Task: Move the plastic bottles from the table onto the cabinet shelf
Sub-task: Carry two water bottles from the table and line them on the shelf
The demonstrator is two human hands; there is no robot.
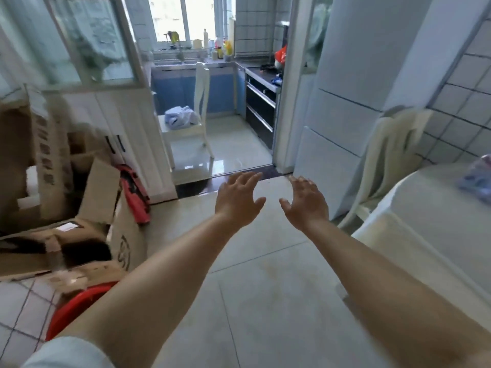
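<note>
My left hand (237, 199) and my right hand (305, 201) are stretched out side by side over the tiled floor, palms down, fingers spread, holding nothing. A table with a white cloth (430, 216) stands at the right. On its far right edge lies a blurred bluish plastic item (478, 179); I cannot tell whether it is a bottle. A white cabinet with glass upper doors (106, 102) stands at the left. No plastic bottle shows clearly on the table.
Cardboard boxes (53, 197) pile up at the left with a red basin (77, 306) below them. A white chair with clothes (191, 123) stands in the kitchen doorway ahead. A fridge (353, 102) and a chair draped with cloth (390, 155) stand at the right.
</note>
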